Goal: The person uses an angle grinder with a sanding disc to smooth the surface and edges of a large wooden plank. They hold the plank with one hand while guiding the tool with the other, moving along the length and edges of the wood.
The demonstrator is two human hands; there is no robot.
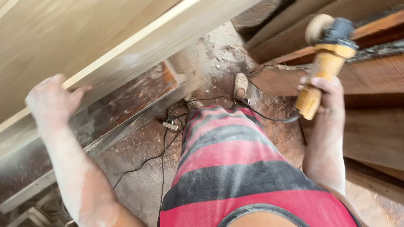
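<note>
Head view, looking straight down. Nearest, at the bottom centre of the frame, a red and grey striped garment is seen, dusted pale. Both forearms are coated in fine dust.

At lower left, the left hand is pressed against the edge of a large pale wooden board, fingers bent over its rim; whether the grip is closed fully cannot be told, as the frame is blurred there. The board is tilted and fills the upper left of the frame.

At right, the right hand is clamped round the yellow handle of an angle grinder, which is held up, its round sanding disc at the upper right. A black cable is trailed from the handle's base across to the floor.

Farther off, at centre, a sandalled foot is planted on the sawdust-strewn floor. Dark wooden planks are stacked along the right edge.
</note>
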